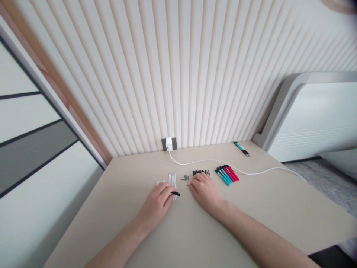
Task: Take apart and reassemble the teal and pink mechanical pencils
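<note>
Beige table: parts lie grouped by kind, seemingly for easy reach. Left hand, narrow, grips a black pen part above white pen barrels at its 1 o'clock. Right hand, narrow, curled; any hold hidden. Black pen caps at its 12 o'clock, teal and red markers at 1 o'clock.

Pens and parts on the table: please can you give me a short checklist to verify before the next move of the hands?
1. Left hand has the black piece: ok, its end shows past the fingers.
2. White tubes lie together under the left fingers: ok.
3. Right hand holds nothing: cannot tell, it lies palm down.
4. Small grey parts lie between the hands, not under them: ok.
5. Black parts stand in one row beyond the right hand: ok.
6. White cable is apart from the teal and red pens: cannot tell, it runs very close behind them.
</note>
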Demonstrator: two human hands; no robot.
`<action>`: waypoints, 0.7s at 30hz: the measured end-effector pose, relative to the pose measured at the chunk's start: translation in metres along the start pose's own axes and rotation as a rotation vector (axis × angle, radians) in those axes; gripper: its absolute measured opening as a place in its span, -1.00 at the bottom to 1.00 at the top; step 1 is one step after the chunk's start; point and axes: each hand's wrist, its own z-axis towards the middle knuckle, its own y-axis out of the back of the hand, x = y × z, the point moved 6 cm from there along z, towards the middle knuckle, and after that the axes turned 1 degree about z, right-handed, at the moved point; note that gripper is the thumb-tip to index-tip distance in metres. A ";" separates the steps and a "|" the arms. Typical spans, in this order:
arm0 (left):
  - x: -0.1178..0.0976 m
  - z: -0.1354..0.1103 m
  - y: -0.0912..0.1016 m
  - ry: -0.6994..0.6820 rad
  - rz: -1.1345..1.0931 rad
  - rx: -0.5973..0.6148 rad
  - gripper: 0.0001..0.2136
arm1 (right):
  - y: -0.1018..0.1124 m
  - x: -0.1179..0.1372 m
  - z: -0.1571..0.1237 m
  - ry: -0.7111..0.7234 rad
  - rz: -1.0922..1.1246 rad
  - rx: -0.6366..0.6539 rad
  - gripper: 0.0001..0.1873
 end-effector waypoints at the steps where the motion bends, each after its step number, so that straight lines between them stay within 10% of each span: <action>1: 0.000 0.000 0.000 -0.005 0.001 -0.005 -0.85 | 0.001 0.000 0.000 0.000 0.008 -0.005 -0.82; 21: -0.011 0.000 -0.006 -0.118 0.058 0.047 -0.78 | -0.005 -0.007 0.004 0.025 -0.086 -0.009 -0.78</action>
